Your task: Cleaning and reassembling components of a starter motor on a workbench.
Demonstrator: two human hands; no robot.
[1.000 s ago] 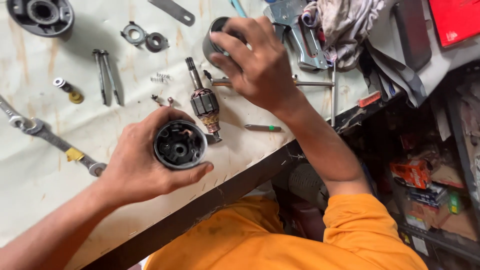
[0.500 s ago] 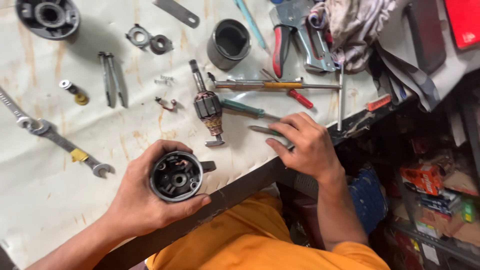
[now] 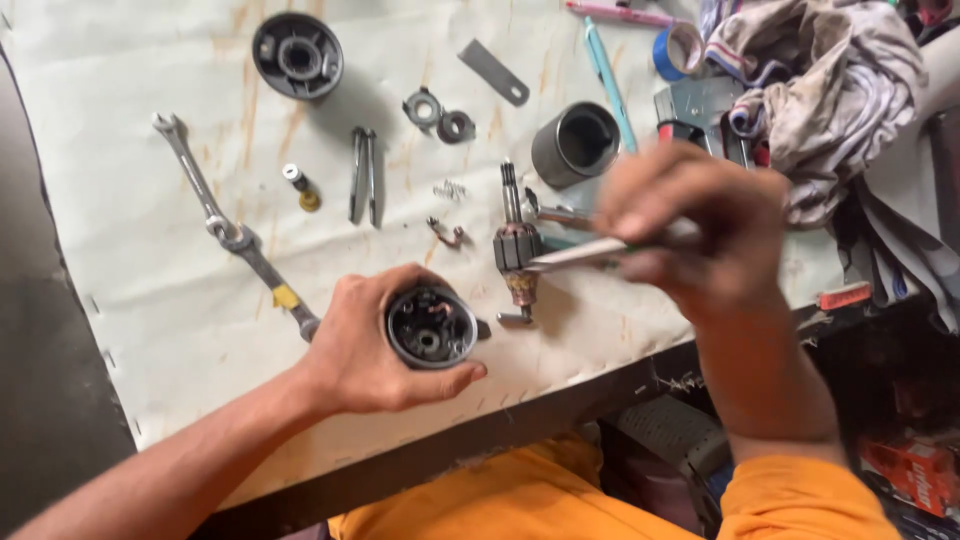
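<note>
Fingers of our left hand [image 3: 375,350] clamp the round motor housing [image 3: 432,327]; right of that housing, our right hand [image 3: 690,225] pinches a thin screwdriver [image 3: 590,251] above the armature [image 3: 517,250].

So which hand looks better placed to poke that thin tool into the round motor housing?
The right hand, probably. It already pinches the thin tool, tip pointing toward the round motor housing. The left hand is wrapped around that housing, holding its open end up, so it is busy steadying it.
</note>
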